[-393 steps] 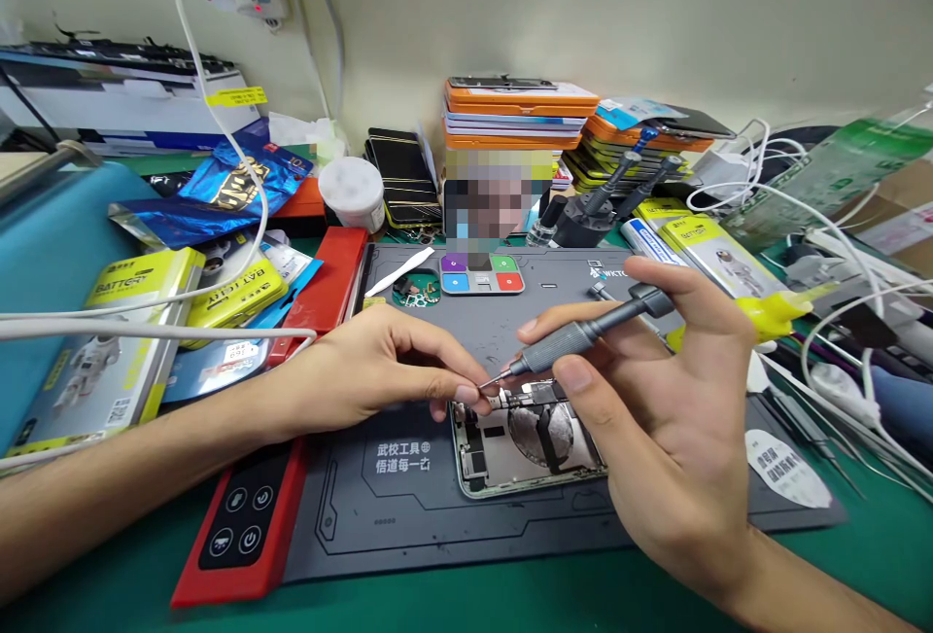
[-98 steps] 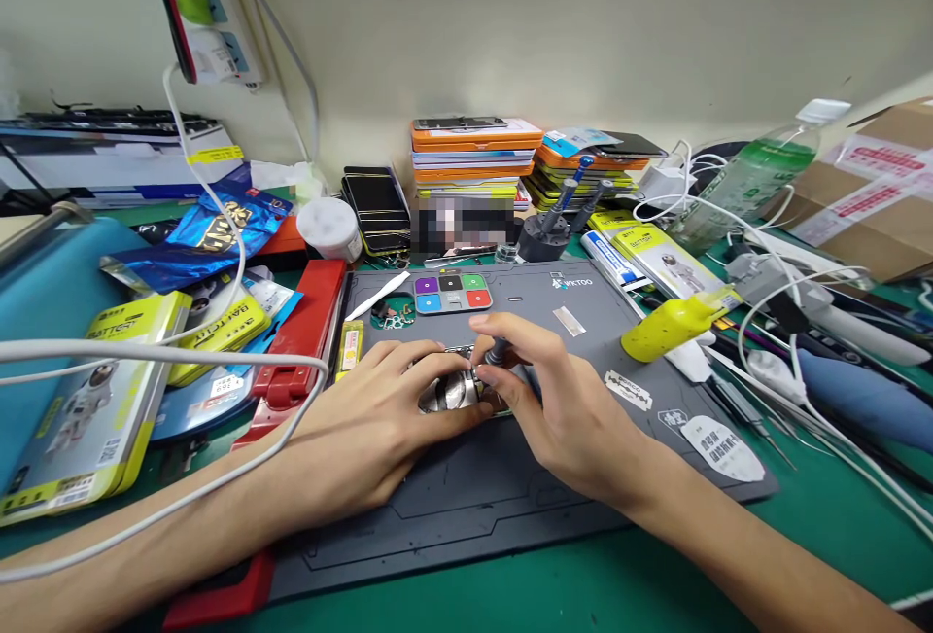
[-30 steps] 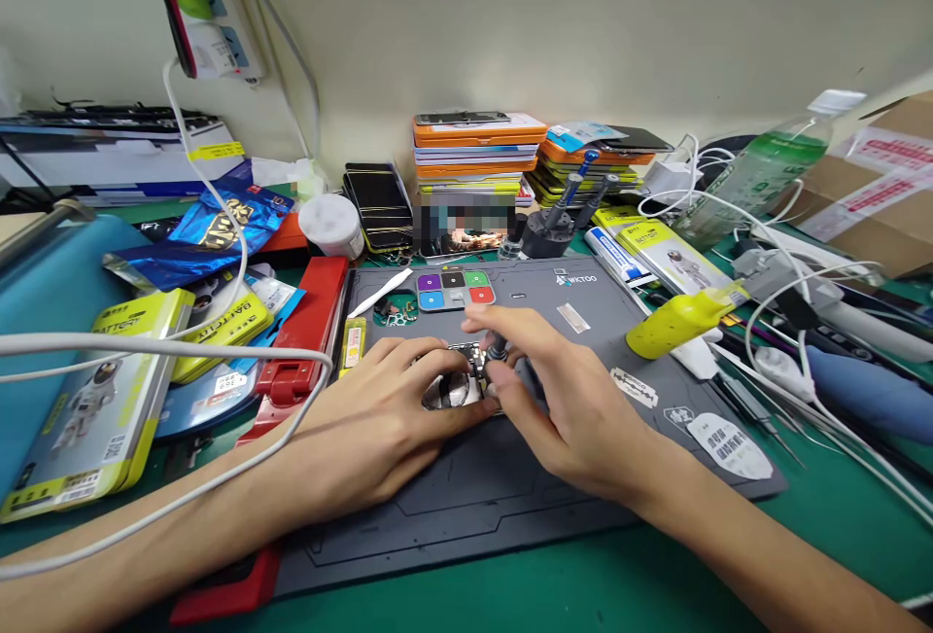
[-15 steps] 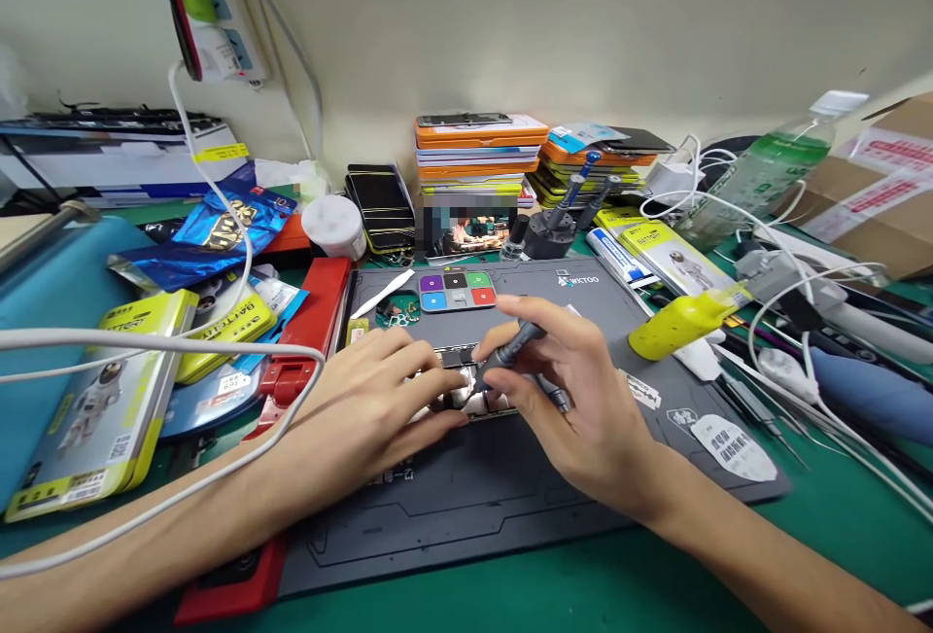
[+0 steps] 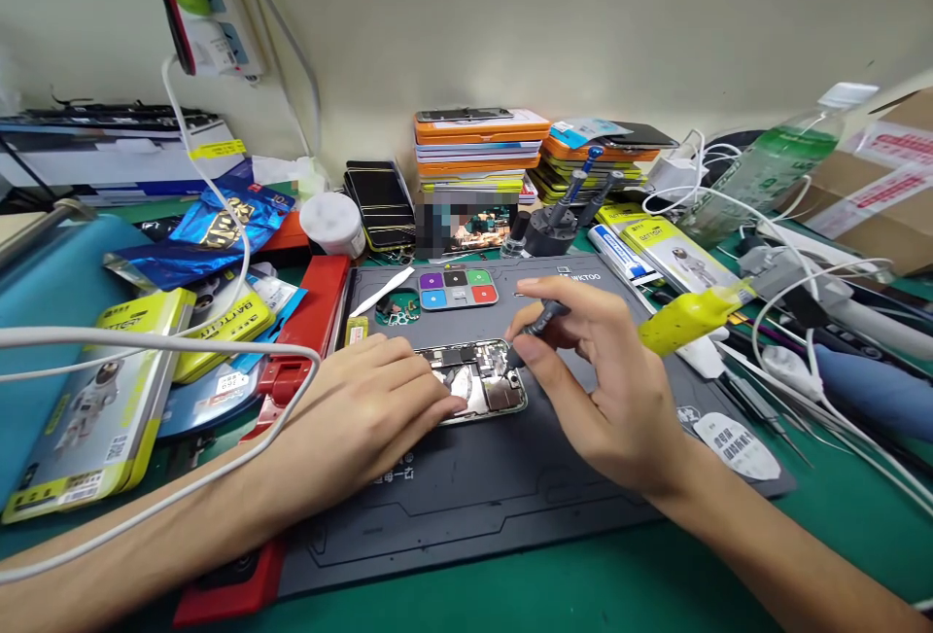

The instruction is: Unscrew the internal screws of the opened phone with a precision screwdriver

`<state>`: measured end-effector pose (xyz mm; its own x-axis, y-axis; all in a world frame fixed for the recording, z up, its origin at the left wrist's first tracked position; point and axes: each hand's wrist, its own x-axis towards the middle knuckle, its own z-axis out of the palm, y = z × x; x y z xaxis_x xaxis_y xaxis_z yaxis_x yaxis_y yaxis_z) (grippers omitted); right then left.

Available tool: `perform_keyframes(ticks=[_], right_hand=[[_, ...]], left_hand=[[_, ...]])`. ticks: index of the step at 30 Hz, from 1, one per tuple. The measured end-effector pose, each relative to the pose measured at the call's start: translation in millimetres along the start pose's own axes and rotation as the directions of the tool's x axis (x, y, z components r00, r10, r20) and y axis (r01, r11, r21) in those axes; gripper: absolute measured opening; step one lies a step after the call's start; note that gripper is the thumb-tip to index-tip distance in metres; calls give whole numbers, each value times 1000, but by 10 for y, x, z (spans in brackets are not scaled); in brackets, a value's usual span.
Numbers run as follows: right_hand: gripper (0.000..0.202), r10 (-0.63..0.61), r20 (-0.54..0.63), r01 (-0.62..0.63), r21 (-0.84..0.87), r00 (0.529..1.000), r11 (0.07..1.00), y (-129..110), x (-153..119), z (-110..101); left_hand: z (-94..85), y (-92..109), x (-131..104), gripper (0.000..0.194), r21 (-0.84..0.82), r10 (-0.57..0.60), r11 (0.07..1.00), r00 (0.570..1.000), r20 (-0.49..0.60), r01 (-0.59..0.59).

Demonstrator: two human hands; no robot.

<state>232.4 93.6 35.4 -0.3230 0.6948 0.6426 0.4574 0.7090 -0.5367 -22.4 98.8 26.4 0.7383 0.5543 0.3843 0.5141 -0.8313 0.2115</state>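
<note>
An opened phone (image 5: 501, 394) lies flat on the dark grey work mat (image 5: 437, 497), its inner parts and boards exposed. My left hand (image 5: 375, 400) is closed over the phone's left part, thumb along the near edge, and covers that end. In my right hand (image 5: 608, 375), a dark screwdriver (image 5: 545, 317) is pinched between thumb and fingers. It slants down to the phone's upper right corner; the exact contact of its tip is hard to make out. Beyond the phone lies a tray with coloured squares (image 5: 458, 289).
A white pry tool (image 5: 383, 293) lies at the mat's upper left. Yellow battery boxes (image 5: 106, 404) and a red clamp (image 5: 284, 380) stand left. On the right are a yellow bottle (image 5: 685, 317), tweezers (image 5: 765, 414) and white cables. Stacked boxes (image 5: 477, 152) line the wall.
My right hand has moved right with the screwdriver, from the phone's middle to its upper right corner. My left fingers have drawn in slightly, and more of the phone shows.
</note>
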Motion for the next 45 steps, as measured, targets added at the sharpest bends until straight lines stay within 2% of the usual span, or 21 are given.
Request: perform_keyframes(ticks=[5, 10, 17, 37, 45], right_hand=[[37, 85, 49, -84, -10, 995, 996, 25, 25, -31], [36, 93, 86, -91, -24, 992, 996, 15, 23, -29], [38, 82, 95, -85, 24, 992, 996, 43, 3, 4], [41, 51, 151, -47, -24, 987, 999, 42, 0, -23], [39, -2, 177, 10, -48, 984, 999, 48, 10, -25]], left_hand=[[-8, 18, 1, 40, 49, -6, 999, 998, -60, 9], [-18, 34, -13, 39, 41, -22, 999, 994, -110, 27], [-9, 17, -2, 38, 56, -30, 998, 995, -99, 36], [16, 4, -43, 36, 37, -79, 996, 994, -78, 82], [18, 6, -39, 37, 61, -66, 996, 994, -89, 71]])
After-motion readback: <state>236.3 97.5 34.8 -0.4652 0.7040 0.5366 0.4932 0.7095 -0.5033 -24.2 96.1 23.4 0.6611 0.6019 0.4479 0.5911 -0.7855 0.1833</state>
